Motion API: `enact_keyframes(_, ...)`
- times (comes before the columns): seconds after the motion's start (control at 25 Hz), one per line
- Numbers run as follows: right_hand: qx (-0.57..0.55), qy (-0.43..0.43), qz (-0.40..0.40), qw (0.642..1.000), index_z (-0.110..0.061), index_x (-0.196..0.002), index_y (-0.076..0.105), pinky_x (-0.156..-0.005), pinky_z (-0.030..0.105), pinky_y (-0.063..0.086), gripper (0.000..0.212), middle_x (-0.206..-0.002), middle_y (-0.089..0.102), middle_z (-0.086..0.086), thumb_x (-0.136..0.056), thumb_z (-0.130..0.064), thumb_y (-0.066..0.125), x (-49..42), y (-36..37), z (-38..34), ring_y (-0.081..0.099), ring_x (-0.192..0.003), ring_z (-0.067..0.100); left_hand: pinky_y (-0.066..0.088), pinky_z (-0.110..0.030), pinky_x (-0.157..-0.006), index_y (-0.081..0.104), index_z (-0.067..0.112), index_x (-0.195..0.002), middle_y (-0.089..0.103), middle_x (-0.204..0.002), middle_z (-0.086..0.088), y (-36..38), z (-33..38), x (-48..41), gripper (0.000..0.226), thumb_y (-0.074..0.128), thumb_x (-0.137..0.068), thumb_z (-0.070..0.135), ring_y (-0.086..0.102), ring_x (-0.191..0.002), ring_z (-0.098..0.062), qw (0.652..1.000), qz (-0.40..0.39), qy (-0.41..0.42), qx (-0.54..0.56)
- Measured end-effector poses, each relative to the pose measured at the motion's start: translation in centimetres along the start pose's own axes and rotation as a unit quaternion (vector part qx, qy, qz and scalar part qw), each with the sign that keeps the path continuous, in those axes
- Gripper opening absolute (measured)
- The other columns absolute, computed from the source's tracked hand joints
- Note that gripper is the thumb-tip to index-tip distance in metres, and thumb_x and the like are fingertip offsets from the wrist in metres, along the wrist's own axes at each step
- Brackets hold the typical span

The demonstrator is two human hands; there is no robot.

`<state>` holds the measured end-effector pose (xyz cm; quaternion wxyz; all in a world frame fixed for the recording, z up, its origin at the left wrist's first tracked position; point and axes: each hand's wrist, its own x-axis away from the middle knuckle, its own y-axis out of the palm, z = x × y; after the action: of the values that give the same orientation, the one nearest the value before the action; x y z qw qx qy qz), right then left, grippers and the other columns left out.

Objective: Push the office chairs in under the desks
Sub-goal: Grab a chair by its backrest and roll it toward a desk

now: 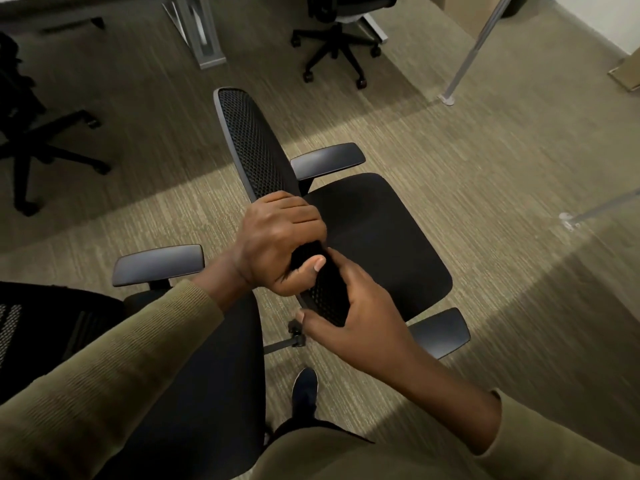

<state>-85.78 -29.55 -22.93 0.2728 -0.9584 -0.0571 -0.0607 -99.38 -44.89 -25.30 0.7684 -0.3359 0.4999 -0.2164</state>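
Gripping the chair backrest [254, 147]: left hand [280, 242], right hand [353, 308].

Left hand [277, 237] and right hand [353, 313] both grip the mesh backrest [256, 147] of a black office chair [381, 230].

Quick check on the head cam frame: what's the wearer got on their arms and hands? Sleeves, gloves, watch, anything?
Both arms wear long olive-green knit sleeves with a fine ribbed texture: the left sleeve ends at the wrist, and the right sleeve sits pushed a little up the forearm. The left hand and right hand are bare: no gloves, and no watch, rings or markings show.
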Motion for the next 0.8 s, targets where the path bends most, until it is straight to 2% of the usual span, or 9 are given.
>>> enact_keyframes(0.16, -0.019, 0.024, -0.007, 1.0, -0.045, -0.139, 0.039, -0.083, 0.023, 0.054, 0.072, -0.12, 0.057, -0.02, -0.076, -0.039, 0.074, -0.1, -2.0, 1.0, 0.059, -0.108, -0.002, 0.05, -0.044, -0.064, 0.068, 0.008, -0.073, 0.068, -0.074, -0.009, 1.5, 0.2, -1.6, 0.051, 0.04, -0.09, 0.047, 0.065, -0.065, -0.031, 1.0, -0.005, 0.01, 0.005)
enact_keyframes(0.52, -0.084, 0.054, 0.031, 0.995, -0.045, -0.134, 0.048, -0.06, 0.018, 0.051, 0.073, -0.104, 0.065, -0.012, -0.065, -0.041, 0.073, -0.9, -7.8, 5.0, 0.067, -0.079, 0.006, 0.047, -0.045, -0.06, 0.066, 0.008, -0.072, 0.062, -0.07, -0.008, 7.1, 0.1, -7.7, 0.055, 0.039, -0.093, 0.052, 0.06, -0.062, -0.03, 0.999, -0.021, 0.043, 0.023)
enact_keyframes(0.64, -0.061, 0.057, 0.053, 0.995, -0.052, -0.126, 0.047, -0.062, 0.019, 0.052, 0.068, -0.101, 0.064, -0.015, -0.062, -0.047, 0.069, -1.4, -11.2, 7.0, 0.065, -0.082, 0.005, 0.047, -0.045, -0.059, 0.065, 0.008, -0.072, 0.062, -0.07, -0.007, 10.1, 0.3, -11.2, 0.055, 0.039, -0.093, 0.052, 0.059, -0.061, -0.029, 0.998, -0.02, 0.056, 0.034)
enact_keyframes(0.8, -0.058, 0.062, 0.082, 0.993, -0.066, -0.114, 0.042, -0.059, 0.017, 0.051, 0.062, -0.097, 0.064, -0.019, -0.062, -0.046, 0.069, -1.6, -17.0, 10.6, 0.066, -0.078, 0.005, 0.046, -0.045, -0.059, 0.066, 0.008, -0.072, 0.06, -0.069, -0.006, 15.4, 1.4, -16.8, 0.057, 0.038, -0.094, 0.052, 0.057, -0.06, -0.028, 0.996, -0.025, 0.065, 0.056)
